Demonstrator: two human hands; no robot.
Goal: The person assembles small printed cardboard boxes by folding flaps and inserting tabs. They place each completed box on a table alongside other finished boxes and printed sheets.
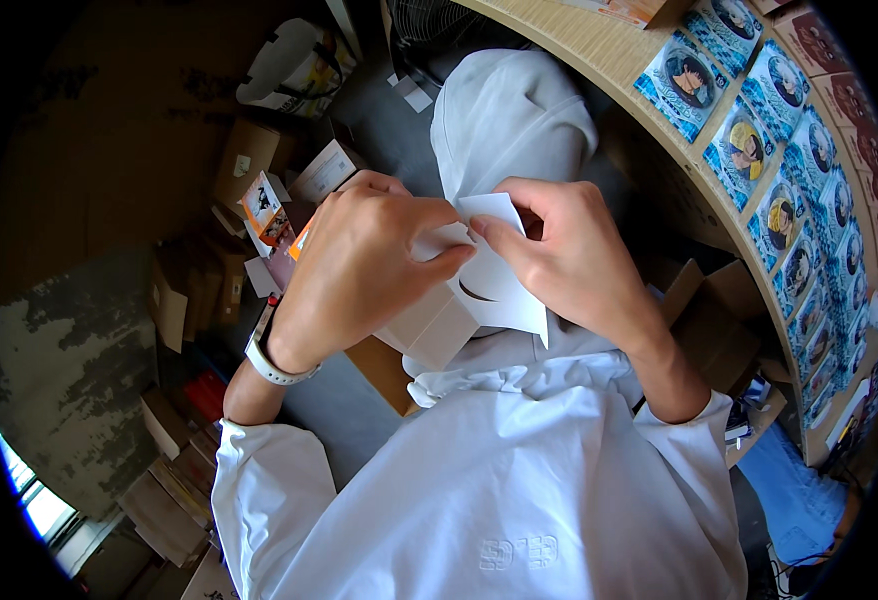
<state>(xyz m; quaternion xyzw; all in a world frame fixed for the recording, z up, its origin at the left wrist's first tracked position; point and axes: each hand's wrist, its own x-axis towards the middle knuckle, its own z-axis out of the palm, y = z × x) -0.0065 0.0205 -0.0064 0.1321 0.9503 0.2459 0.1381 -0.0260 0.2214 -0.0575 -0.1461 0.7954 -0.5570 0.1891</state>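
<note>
Over my lap I hold a white folded card box (pixel 507 272) with a curved slit in one panel. My left hand (pixel 364 260) pinches a white flap at its left side between thumb and forefinger. My right hand (pixel 571 248) grips the upper right of the same panel, thumb on the front and fingers behind. A paler panel (pixel 427 330) of the card slants down below my left hand. What lies behind the card is hidden. A white band (pixel 271 368) circles my left wrist.
Rows of printed blue cards with round pictures (pixel 742 152) lie on the curving wooden table (pixel 599 55) at right. Left on the floor are an orange-and-white box (pixel 264 208), several cardboard cartons (pixel 169 300) and a carry bag (pixel 297 70). A fan (pixel 439 25) stands ahead.
</note>
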